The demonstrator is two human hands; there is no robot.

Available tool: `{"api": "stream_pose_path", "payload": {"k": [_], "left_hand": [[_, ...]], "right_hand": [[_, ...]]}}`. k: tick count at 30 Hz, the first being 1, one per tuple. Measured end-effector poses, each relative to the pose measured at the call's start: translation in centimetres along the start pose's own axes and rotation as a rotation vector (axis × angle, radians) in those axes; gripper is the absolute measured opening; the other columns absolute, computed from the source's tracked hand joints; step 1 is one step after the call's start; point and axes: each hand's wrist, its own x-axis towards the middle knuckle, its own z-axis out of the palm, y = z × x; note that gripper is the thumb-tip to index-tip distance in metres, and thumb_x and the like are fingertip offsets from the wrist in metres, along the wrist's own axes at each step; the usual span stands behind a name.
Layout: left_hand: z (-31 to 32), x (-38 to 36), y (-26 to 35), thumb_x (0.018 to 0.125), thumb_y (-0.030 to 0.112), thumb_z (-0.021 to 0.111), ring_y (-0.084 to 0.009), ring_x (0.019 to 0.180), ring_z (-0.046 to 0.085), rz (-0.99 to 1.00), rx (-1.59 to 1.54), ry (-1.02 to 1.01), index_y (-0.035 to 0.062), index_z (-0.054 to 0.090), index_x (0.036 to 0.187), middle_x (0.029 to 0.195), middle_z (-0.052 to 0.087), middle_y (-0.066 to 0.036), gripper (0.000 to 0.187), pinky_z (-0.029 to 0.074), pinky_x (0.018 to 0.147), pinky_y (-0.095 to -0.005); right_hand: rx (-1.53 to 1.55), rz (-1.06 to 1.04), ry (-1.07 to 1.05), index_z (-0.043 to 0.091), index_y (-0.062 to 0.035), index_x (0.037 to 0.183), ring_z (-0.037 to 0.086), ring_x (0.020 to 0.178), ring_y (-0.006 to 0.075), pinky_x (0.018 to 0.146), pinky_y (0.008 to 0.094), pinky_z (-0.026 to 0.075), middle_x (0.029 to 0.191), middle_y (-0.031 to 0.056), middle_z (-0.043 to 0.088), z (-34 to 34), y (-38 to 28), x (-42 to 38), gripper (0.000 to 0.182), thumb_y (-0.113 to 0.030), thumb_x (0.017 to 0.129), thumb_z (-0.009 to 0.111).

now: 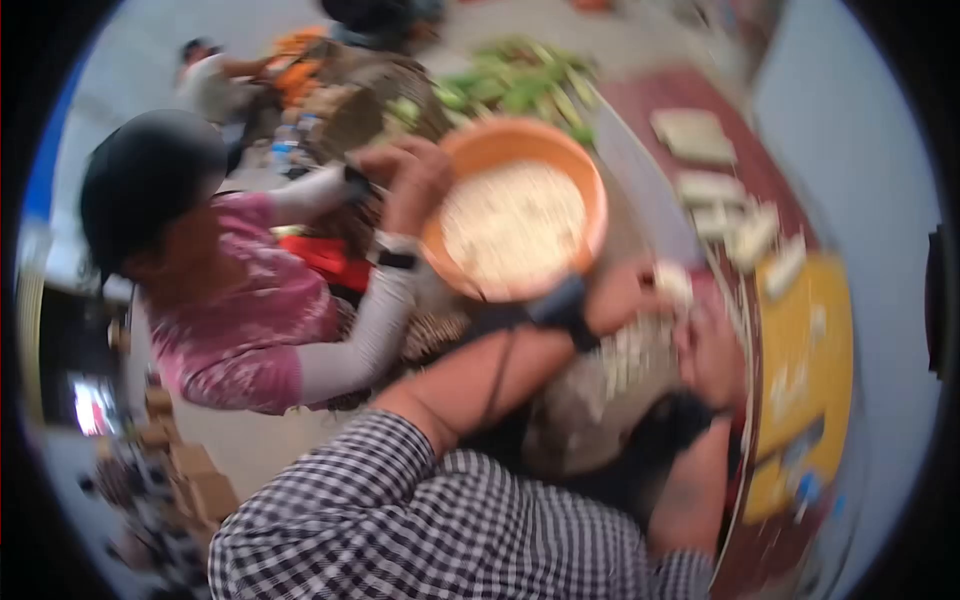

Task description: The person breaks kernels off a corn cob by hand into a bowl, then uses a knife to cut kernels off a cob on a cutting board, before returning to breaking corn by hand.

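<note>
A pale corn cob (672, 284) is held up between my two hands, blurred by motion. My left hand (622, 296) closes its fingers on the cob from the left. From below and to the right, my right hand (712, 345) has its fingers curled against the cob's lower end; its exact grip is smeared. Loose pale kernels (628, 362) lie on a greyish surface below my hands. Just beyond my left forearm is an orange basin (596, 190), filled with pale kernels (512, 225).
A person in a pink top (240, 300) sits at my left, hands by the basin's rim. Several peeled cobs (715, 205) lie on a dark red board (650, 95), beside a yellow board (800, 370). Green husks (515, 80) are heaped behind the basin.
</note>
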Motion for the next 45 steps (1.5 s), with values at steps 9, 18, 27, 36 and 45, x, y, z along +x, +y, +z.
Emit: {"api": "stream_pose_path", "payload": {"k": [9,18,27,36,45], "left_hand": [[1.2,-0.1,2.5,0.076,-0.001,0.065,-0.0189,0.088,0.061,-0.119,-0.319,-0.075,-0.0026,0.048,0.118,0.098,0.062,-0.011,0.046,0.049,0.084,-0.0318],[-0.1,0.3,3.4,0.074,0.002,0.071,-0.0146,0.088,0.059,-0.068,-0.289,0.007,-0.0018,0.052,0.114,0.097,0.062,-0.008,0.045,0.047,0.081,-0.0283],[-0.1,0.6,3.4,0.076,0.003,0.071,-0.0138,0.089,0.058,-0.094,-0.273,-0.007,-0.0021,0.052,0.116,0.1,0.061,-0.008,0.044,0.047,0.081,-0.0273],[0.5,1.1,2.9,0.076,0.004,0.072,-0.0131,0.086,0.059,-0.028,-0.254,0.081,-0.0026,0.054,0.112,0.096,0.063,-0.009,0.041,0.047,0.077,-0.0259],[1.2,0.8,2.8,0.082,0.018,0.061,-0.0085,0.069,0.05,-0.244,-0.32,-0.015,0.0056,0.053,0.105,0.09,0.058,-0.004,0.027,0.036,0.058,-0.0193]], "right_hand": [[0.472,-0.048,-0.115,0.053,-0.0026,0.099,0.047,0.064,0.0063,0.053,0.0199,0.037,0.079,0.0017,0.052,0.3,0.4,0.6,0.013,-0.013,0.091,0.055],[0.415,-0.036,-0.136,0.055,-0.0035,0.1,0.049,0.064,0.0044,0.051,0.0177,0.038,0.077,0.0,0.053,1.5,0.1,2.2,0.014,-0.014,0.091,0.057],[0.486,-0.018,-0.143,0.057,0.0005,0.104,0.052,0.067,0.0084,0.052,0.0205,0.039,0.083,0.0028,0.056,0.5,0.4,2.2,0.016,-0.009,0.091,0.056],[0.521,-0.088,-0.159,0.059,0.0019,0.1,0.049,0.065,0.0063,0.048,0.0175,0.036,0.082,0.0026,0.056,-0.2,0.3,2.4,0.014,-0.008,0.09,0.056],[0.419,-0.089,-0.081,0.06,0.0026,0.099,0.049,0.064,0.0057,0.047,0.0164,0.035,0.078,0.0029,0.056,-0.6,-0.6,1.8,0.014,-0.008,0.09,0.056]]}}
